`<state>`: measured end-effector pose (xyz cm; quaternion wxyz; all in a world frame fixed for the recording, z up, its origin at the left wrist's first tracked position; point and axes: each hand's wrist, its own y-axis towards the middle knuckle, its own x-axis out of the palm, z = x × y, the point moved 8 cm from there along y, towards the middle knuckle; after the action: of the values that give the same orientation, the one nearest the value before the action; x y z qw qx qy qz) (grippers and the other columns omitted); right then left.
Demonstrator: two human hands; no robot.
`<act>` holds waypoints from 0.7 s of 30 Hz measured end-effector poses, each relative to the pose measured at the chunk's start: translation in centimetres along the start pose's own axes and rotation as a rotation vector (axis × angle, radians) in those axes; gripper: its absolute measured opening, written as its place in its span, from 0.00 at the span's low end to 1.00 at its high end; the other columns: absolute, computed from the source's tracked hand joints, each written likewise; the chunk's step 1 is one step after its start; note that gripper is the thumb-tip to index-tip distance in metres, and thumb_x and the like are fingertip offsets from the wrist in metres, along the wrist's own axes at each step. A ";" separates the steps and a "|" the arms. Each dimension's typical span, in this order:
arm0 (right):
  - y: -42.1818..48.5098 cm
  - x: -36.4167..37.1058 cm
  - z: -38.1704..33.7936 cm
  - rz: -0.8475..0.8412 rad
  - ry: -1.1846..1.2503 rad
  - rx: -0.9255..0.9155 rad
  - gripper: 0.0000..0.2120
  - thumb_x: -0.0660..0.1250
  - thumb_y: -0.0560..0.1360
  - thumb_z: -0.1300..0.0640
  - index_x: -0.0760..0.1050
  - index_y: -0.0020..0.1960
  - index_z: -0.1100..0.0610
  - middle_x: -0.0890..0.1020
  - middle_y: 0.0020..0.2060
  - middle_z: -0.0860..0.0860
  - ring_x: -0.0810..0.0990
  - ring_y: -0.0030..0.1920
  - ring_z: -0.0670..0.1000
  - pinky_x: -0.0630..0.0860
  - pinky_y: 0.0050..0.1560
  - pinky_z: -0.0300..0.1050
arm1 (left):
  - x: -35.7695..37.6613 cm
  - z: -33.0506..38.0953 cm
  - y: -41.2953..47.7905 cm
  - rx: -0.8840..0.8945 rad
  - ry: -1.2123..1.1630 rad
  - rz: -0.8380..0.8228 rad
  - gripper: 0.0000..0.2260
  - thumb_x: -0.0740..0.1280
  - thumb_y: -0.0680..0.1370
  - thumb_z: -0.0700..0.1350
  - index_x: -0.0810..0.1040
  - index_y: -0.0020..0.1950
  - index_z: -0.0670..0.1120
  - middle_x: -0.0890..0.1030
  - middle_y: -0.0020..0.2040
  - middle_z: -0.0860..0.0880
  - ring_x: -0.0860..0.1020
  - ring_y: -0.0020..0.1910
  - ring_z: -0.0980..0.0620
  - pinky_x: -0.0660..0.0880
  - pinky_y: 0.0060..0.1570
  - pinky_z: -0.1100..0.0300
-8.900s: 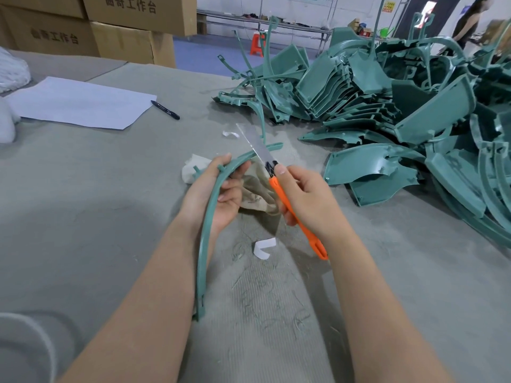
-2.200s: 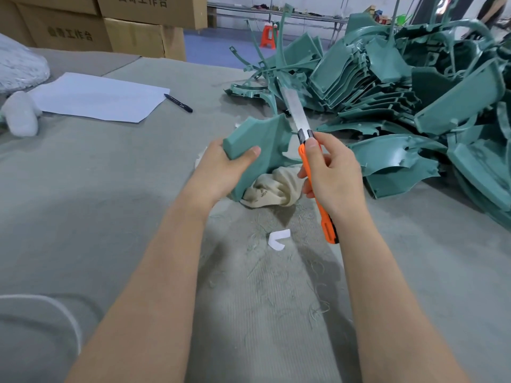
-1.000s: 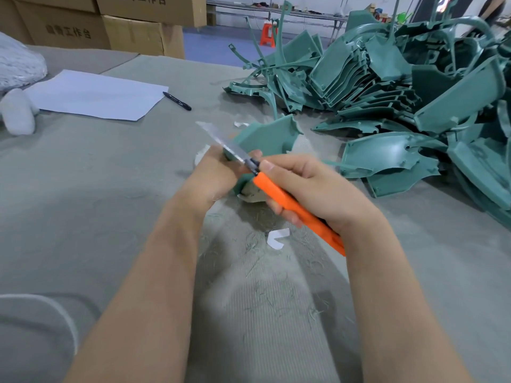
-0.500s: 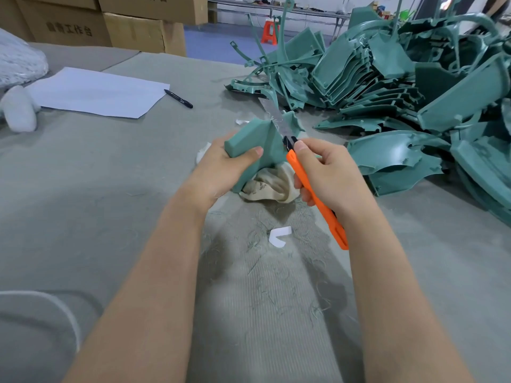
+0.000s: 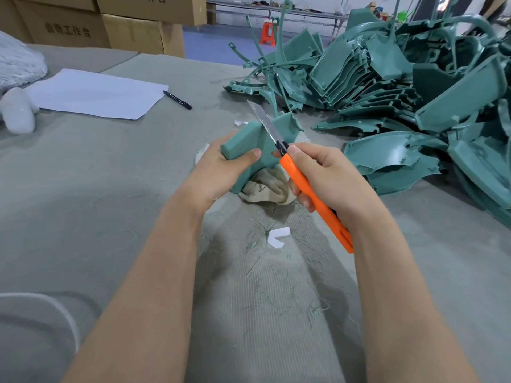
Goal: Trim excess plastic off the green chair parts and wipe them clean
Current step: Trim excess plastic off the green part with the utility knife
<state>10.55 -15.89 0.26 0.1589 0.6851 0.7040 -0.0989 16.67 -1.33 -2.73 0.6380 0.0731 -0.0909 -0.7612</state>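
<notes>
My left hand point(image 5: 221, 168) grips a flat, angular green chair part point(image 5: 251, 146) above the table, thumb across its near face. My right hand point(image 5: 326, 178) holds an orange utility knife point(image 5: 315, 203); its long blade point(image 5: 265, 124) lies across the part's upper edge and points up and away to the left. A crumpled beige cloth point(image 5: 266, 189) lies on the table under both hands. A large heap of green chair parts point(image 5: 401, 87) fills the right side of the table.
Green shavings and a white scrap point(image 5: 278, 236) lie on the grey felt table point(image 5: 96, 194) in front of me. A white sheet of paper point(image 5: 94, 92) and a black pen point(image 5: 177, 99) lie at the left. Cardboard boxes point(image 5: 132, 26) stand behind.
The knife blade has swung across the part and back over the last second and now crosses its top edge. Several seconds ago my left hand held a long curved strip instead of this flat part.
</notes>
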 end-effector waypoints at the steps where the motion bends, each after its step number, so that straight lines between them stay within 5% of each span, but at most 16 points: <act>1: 0.0 -0.1 0.0 -0.006 -0.006 -0.005 0.14 0.56 0.83 0.53 0.79 0.54 0.57 0.74 0.25 0.52 0.70 0.20 0.46 0.69 0.22 0.38 | 0.0 0.0 0.0 0.002 0.003 -0.006 0.10 0.68 0.78 0.40 0.79 0.48 0.57 0.84 0.40 0.60 0.81 0.42 0.60 0.78 0.40 0.65; 9: 0.0 -0.1 0.1 -0.062 0.024 -0.020 0.13 0.57 0.83 0.52 0.80 0.54 0.54 0.75 0.26 0.53 0.69 0.21 0.47 0.69 0.23 0.37 | -0.1 -0.2 -0.1 0.005 0.028 -0.013 0.14 0.69 0.77 0.42 0.82 0.41 0.62 0.84 0.41 0.60 0.82 0.45 0.58 0.79 0.49 0.56; 18: 0.0 0.0 0.4 -0.074 0.076 -0.023 0.13 0.56 0.83 0.53 0.80 0.55 0.53 0.75 0.27 0.54 0.69 0.21 0.47 0.69 0.23 0.38 | 0.0 -0.3 0.1 -0.024 0.022 -0.007 0.09 0.69 0.77 0.42 0.80 0.48 0.58 0.84 0.40 0.59 0.82 0.44 0.56 0.79 0.39 0.62; 21: 0.0 0.1 0.4 -0.083 0.108 -0.024 0.13 0.56 0.83 0.53 0.79 0.56 0.54 0.75 0.27 0.53 0.69 0.21 0.47 0.68 0.23 0.38 | 0.0 -0.5 -0.1 -0.041 0.018 0.010 0.09 0.69 0.77 0.42 0.80 0.49 0.57 0.84 0.44 0.57 0.82 0.49 0.53 0.80 0.47 0.54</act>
<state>10.59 -15.88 -0.15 0.1249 0.6576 0.7405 -0.0598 16.73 -1.31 -3.19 0.6441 0.0663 -0.0697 -0.7589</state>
